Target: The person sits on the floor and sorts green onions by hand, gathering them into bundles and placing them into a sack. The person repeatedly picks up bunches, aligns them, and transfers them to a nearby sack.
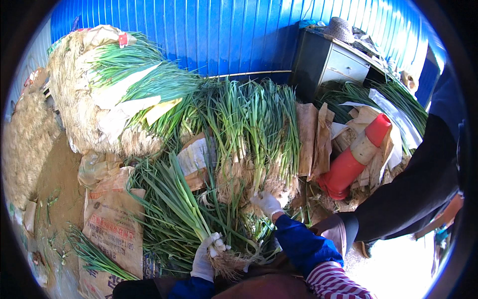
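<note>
My left hand (202, 259), in a white glove, grips a small bunch of green onions (190, 203) near its white bulbs and hairy roots. The leaves of that bunch slant up and to the left, over more loose green onions (164, 228). Farther forward, my right hand (268, 205), gloved too, pinches the pale lower end of a green onion stalk (258, 172). That stalk stands out in front of a thick row of green onions (227, 123), whose roots point towards me.
At the left back rises a large stack of green onions (145, 52). A printed woven sack (112, 213) lies at the left. On the right are a red and white traffic cone (354, 160) and another person's dark-clothed leg (396, 198). A desk (343, 63) stands against the blue corrugated wall (239, 37).
</note>
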Demonstrator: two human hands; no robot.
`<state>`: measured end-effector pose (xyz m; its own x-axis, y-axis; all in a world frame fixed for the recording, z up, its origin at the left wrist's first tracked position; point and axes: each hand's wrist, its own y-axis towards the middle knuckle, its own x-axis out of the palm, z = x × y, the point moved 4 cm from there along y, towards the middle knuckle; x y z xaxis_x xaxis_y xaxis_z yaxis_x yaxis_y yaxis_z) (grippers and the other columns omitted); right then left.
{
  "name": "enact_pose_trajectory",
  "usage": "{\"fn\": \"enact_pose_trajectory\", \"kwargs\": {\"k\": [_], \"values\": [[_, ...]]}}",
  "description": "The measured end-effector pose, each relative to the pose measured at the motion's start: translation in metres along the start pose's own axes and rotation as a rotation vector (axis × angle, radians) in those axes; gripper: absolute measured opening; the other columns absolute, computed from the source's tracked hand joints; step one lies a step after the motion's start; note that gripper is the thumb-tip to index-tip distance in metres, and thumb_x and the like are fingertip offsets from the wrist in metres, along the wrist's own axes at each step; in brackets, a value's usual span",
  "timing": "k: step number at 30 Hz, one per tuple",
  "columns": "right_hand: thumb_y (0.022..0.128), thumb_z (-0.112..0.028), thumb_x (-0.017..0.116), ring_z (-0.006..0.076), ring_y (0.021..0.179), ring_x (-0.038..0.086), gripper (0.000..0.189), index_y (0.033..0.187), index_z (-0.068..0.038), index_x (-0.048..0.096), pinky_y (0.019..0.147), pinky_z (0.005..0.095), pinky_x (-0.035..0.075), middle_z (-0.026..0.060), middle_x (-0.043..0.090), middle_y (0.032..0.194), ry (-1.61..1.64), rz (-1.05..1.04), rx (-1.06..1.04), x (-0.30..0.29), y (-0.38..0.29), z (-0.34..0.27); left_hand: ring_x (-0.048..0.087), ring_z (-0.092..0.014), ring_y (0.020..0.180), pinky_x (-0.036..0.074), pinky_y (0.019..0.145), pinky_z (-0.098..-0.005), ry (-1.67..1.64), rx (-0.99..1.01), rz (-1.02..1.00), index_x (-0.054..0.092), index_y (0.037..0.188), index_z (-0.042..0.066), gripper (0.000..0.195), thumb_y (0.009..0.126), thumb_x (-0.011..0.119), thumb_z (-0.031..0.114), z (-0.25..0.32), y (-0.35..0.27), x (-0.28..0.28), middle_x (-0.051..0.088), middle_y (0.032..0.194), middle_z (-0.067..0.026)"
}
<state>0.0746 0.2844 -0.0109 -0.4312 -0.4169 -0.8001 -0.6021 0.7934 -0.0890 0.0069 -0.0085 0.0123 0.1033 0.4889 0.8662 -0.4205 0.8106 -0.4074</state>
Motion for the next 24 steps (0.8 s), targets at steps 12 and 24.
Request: {"fn": "enact_pose_trajectory", "kwargs": {"k": [12, 24], "values": [[0.086, -0.043, 0.061, 0.0316, 0.083, 0.065, 0.038, 0.105, -0.011, 0.065, 0.073, 0.0407, 0.053, 0.0105, 0.067, 0.090, -0.051, -0.508, -0.726, 0.015, -0.096, -0.120, 0.062, -0.023, 0.083, 0.053, 0.077, -0.0352, 0.206, 0.098, 0.114, 0.058, 0.111, -0.001, 0.035, 0.082, 0.064, 0.018, 0.007, -0.002, 0.015, 0.063, 0.091, -0.0122], [0.088, -0.051, 0.059, 0.0135, 0.043, 0.047, 0.048, 0.097, -0.004, 0.063, 0.040, 0.0289, 0.038, 0.0053, 0.060, 0.066, 0.654, -0.573, 0.291, 0.061, -0.004, -0.080, 0.064, -0.020, 0.075, 0.053, 0.072, -0.0291, 0.148, 0.048, 0.255, 0.061, 0.094, -0.001, 0.019, 0.087, 0.062, 0.016, -0.003, -0.002, 0.015, 0.066, 0.083, -0.0150]]}}
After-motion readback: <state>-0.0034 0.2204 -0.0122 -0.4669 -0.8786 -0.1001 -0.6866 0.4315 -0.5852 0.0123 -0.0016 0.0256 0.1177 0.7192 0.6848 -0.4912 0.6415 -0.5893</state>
